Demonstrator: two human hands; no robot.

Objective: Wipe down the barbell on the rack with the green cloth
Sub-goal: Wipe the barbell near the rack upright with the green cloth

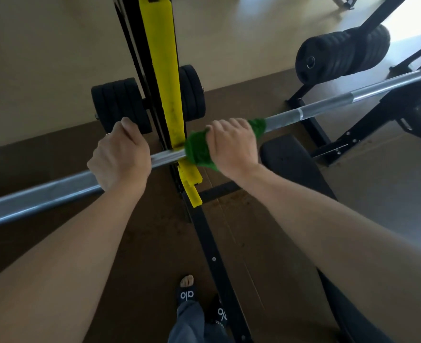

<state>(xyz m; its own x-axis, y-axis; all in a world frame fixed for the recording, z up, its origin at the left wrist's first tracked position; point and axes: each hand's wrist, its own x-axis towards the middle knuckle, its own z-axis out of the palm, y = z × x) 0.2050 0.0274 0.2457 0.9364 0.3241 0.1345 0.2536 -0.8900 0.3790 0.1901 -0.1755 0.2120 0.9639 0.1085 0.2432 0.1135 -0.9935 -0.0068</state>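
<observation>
Barbell (328,101) lying long and level across the rack, running from lower left to upper right, seated on the yellow-lined upright (162,70) near the middle of the view. Left hand (120,159) wrapped bare over the steel just to the left of that upright, fingers curled over the top, steadying. Right hand (231,147) clamped round the green cloth (197,152), cloth bunched about the shaft just to the right of the upright, a tuft poking out past the knuckles on the far side. Heavy, rigid stuff, that bar: no flex, no lifting needed, best left sitting in its cradle. Smooth chrome, likely slick under a bare palm, so worth keeping the steadying grip firm. Cloth soft and light, folding easily round the shaft; best held in a full wrap, squeezed, then slid along. Whether the cloth closes right round underneath: hard to say from above. Black weight plates (120,105) stored behind, padded bench (293,164) below the right forearm.
</observation>
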